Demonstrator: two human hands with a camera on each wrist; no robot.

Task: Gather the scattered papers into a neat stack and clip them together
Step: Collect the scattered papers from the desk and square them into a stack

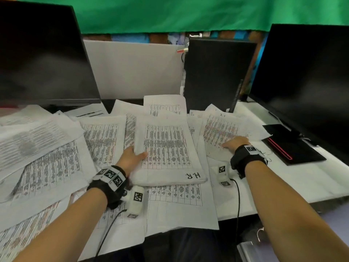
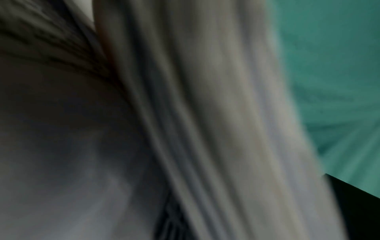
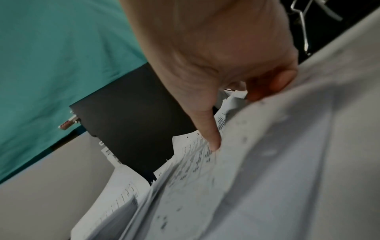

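Note:
Printed sheets lie scattered over the white desk (image 1: 306,178). My left hand (image 1: 132,157) grips the left edge of a thick stack marked "H.R." (image 1: 168,148), thumb on top, fingers hidden beneath. The left wrist view is a blur of the stack's paper edges (image 2: 205,113). My right hand (image 1: 234,143) is on the sheets at the right (image 1: 219,129). In the right wrist view the right hand (image 3: 242,113) pinches a raised sheet (image 3: 287,162) between thumb and finger. Thin wire handles, perhaps of a binder clip (image 3: 302,24), show beyond the hand.
A dark monitor (image 1: 43,59) stands at the back left and another (image 1: 306,82) at the right, its black base (image 1: 289,148) beside my right wrist. A black computer tower (image 1: 215,72) and a white partition (image 1: 132,69) close the back. Sheets overhang the desk's front edge.

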